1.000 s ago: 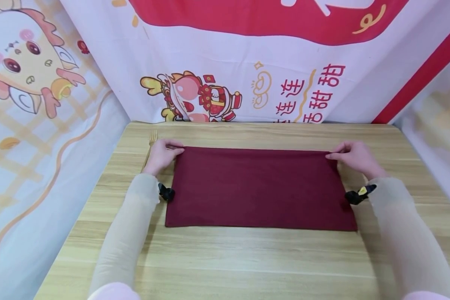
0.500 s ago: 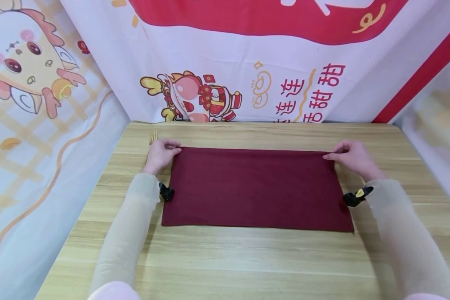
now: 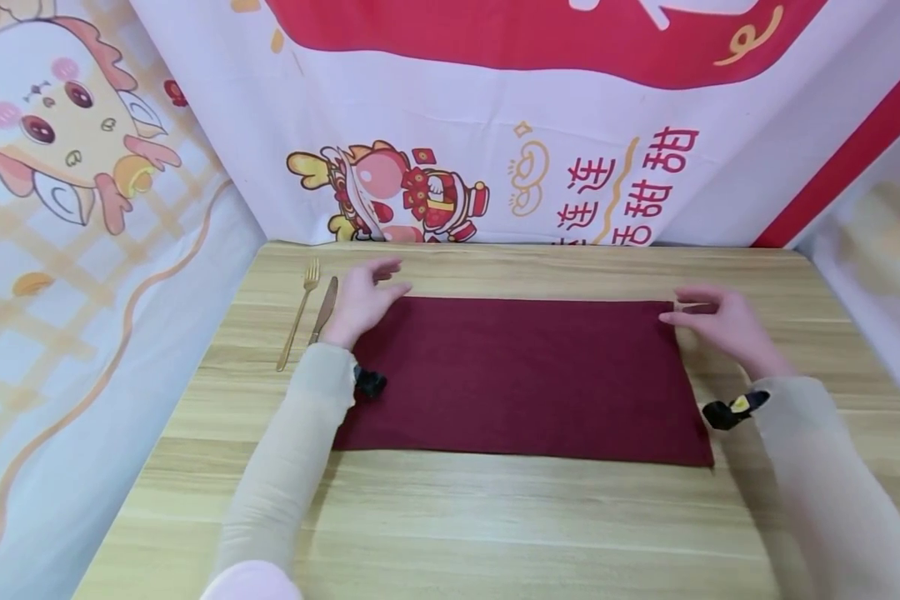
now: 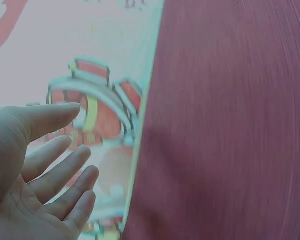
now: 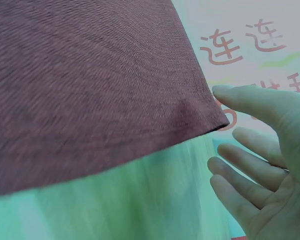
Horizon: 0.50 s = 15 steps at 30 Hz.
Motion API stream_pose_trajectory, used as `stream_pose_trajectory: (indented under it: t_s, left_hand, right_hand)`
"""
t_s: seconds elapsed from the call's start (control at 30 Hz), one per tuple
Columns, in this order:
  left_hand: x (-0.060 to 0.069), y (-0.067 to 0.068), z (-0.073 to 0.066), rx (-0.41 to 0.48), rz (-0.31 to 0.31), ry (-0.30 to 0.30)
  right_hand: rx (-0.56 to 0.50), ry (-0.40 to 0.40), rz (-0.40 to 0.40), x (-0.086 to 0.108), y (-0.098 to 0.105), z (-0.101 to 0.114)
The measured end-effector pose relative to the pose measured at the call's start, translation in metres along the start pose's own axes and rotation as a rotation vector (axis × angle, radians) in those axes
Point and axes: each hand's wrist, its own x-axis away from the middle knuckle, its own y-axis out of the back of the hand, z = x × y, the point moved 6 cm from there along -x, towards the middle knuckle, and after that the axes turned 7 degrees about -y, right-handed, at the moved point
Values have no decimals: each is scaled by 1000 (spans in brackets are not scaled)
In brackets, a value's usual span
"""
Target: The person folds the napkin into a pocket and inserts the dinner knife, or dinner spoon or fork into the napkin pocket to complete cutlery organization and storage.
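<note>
A dark red cloth (image 3: 525,383) lies flat on the wooden table, a wide rectangle with its far edge running between the two hands. My left hand (image 3: 363,302) hovers over the cloth's far left corner, which it hides in the head view. In the left wrist view its fingers (image 4: 70,187) are spread and hold nothing. At the far right corner of the cloth is my right hand (image 3: 727,325). Seen from the right wrist, its thumb is close to the cloth's corner (image 5: 210,120) and its fingers are apart, with nothing between them.
Left of the cloth lie a gold fork (image 3: 300,312) and a gold knife (image 3: 326,308), side by side; the left hand and forearm partly cover the knife. Printed fabric (image 3: 540,117) hangs behind the wooden table (image 3: 540,533) and along both sides.
Both hands have let go of the cloth's far corners. The left hand has moved right and the knife has come into view. Earlier the cloth slid slightly left; the view has shifted a little.
</note>
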Motion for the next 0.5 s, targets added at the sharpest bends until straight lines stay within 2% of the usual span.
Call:
stream_pose_trajectory:
  t_s: [0.2,0.37,0.5]
  left_hand:
    - [-3,-43,-29,56,64,-58]
    - [-2,-86,-53,112,162,-128]
    - [-2,-112,-72,137,223,-186]
  right_hand:
    - [17,13,4,17,3,-11]
    - [21,35,-15,33,4,-17]
    - [-5,72,-38,42,1,-17]
